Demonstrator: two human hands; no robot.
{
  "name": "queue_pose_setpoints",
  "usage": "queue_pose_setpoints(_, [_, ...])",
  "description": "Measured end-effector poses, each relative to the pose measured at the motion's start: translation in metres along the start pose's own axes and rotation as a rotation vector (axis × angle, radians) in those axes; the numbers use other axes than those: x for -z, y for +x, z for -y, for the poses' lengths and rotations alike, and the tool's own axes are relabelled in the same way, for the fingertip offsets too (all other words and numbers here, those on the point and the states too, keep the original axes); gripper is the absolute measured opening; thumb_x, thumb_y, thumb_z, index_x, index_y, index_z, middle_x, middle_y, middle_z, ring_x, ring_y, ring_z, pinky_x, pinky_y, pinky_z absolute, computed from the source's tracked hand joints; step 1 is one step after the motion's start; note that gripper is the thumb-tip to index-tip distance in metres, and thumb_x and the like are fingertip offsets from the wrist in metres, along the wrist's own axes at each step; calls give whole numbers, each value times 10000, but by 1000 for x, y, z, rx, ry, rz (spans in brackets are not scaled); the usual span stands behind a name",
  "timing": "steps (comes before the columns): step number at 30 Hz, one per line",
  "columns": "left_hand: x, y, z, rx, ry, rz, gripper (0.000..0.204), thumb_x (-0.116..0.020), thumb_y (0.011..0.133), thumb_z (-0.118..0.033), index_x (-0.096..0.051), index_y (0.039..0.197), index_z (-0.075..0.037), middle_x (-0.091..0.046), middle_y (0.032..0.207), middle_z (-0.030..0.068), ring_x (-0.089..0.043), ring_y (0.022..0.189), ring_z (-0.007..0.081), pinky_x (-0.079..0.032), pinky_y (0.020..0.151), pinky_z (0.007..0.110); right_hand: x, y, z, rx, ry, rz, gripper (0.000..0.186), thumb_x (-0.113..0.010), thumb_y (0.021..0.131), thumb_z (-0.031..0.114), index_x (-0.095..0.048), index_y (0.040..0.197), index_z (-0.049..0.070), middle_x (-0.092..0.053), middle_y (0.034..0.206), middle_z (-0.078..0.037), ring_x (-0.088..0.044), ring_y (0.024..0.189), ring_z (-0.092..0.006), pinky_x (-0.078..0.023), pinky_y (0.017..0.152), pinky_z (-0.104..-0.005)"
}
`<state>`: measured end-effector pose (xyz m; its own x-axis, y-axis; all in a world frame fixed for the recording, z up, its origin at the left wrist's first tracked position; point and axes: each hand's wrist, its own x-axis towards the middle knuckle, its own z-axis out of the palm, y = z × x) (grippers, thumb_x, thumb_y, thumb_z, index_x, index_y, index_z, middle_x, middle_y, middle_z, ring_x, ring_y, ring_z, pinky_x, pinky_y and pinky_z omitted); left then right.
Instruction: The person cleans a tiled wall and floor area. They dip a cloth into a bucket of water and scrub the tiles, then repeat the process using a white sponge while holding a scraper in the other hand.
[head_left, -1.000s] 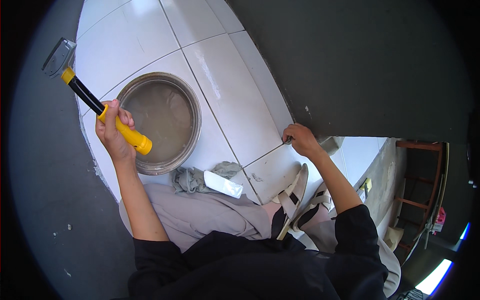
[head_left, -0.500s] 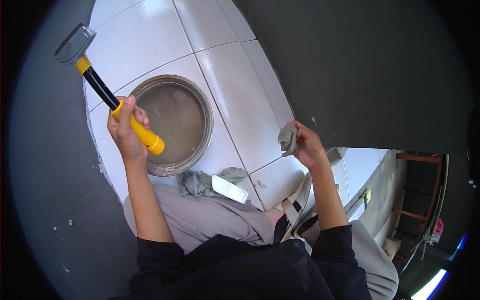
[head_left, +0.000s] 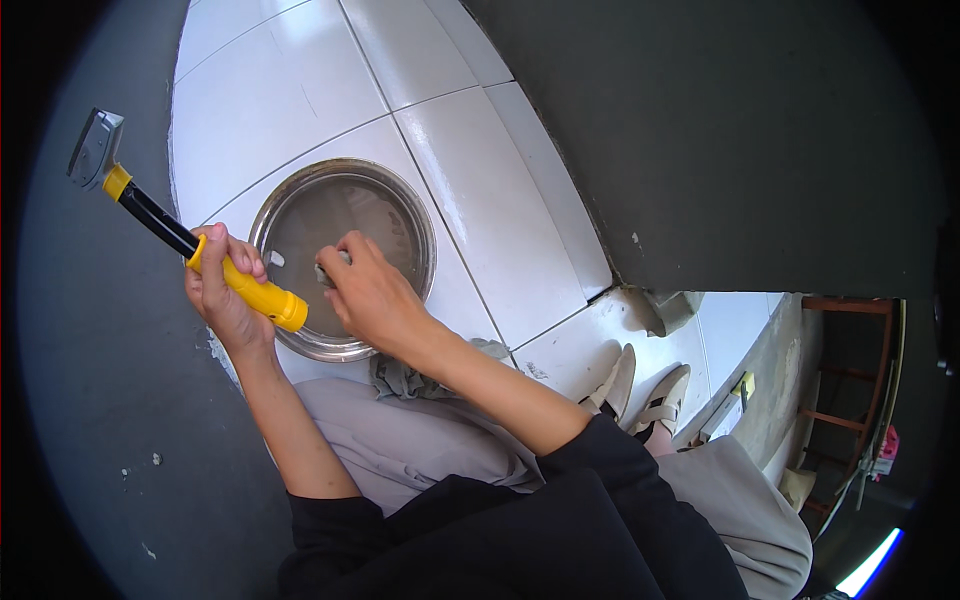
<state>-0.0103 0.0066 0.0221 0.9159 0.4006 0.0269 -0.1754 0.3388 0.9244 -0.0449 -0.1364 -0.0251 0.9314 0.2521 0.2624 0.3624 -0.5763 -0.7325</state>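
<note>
My left hand (head_left: 225,285) grips the yellow and black handle of a scraper (head_left: 255,291), whose metal head points up and left. A round steel basin (head_left: 418,236) of murky water stands on the white tiles (head_left: 480,200). My right hand (head_left: 370,290) is down inside the basin, fingers closed on a crumpled grey cloth (head_left: 326,266), mostly hidden by them. More grey cloth (head_left: 398,380) lies below the basin, partly behind my right forearm.
Dark grey walls rise on the left (head_left: 100,370) and upper right (head_left: 720,130). My legs and sandalled feet (head_left: 662,395) are below. A reddish-brown rack (head_left: 845,420) and a yellow and white object (head_left: 735,405) sit at the right.
My right hand has come away from the right wall's foot, picked up grey cloth and moved left into the basin. My left hand still holds the scraper, now a little lower.
</note>
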Motion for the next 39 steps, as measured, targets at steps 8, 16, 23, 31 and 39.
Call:
queue_pose_setpoints(8, [2,1,1,7,21,-17,170,-641,889,-209,-524,802,-121,-471,554,-4,-477,485,78,-401,470,193,-12,-7,-20,49,-239,203,261,-640,723,14,-561,972,4,-519,959,-177,-550,946,-352,-507,778,-403])
queue_pose_setpoints(16, [-1,0,1,32,0,-4,165,-661,858,-181,-519,831,-102,-471,577,9,-469,483,87,-402,474,216,12,23,-25,-642,918,327,326,-655,821,136,-603,1134,65,-580,988,-65,-597,887,-180,-482,774,-317])
queue_pose_setpoints(23, [3,2,0,17,12,-10,162,-656,860,-201,-526,823,-111,-490,553,0,-483,457,86,-413,466,210,20,35,-26,-596,723,435,463,-572,782,37,-561,1244,56,-586,1134,-81,-585,1045,-197,-463,887,-294])
queue_pose_setpoints(31, [4,1,0,49,-10,-6,154,-654,859,-185,-528,815,-108,-493,550,2,-481,455,88,-409,465,212,-4,23,-37,4,-262,267,346,-633,720,0,-635,1065,34,-562,977,-144,-541,996,-312,-473,856,-420])
queue_pose_setpoints(39, [2,1,-1,65,-40,-6,153,-648,863,-169,-523,805,-103,-491,548,5,-474,449,89,-402,458,216,25,44,-29,-532,604,267,209,-618,823,122,-602,1025,76,-582,918,-18,-575,825,-138,-484,751,-304])
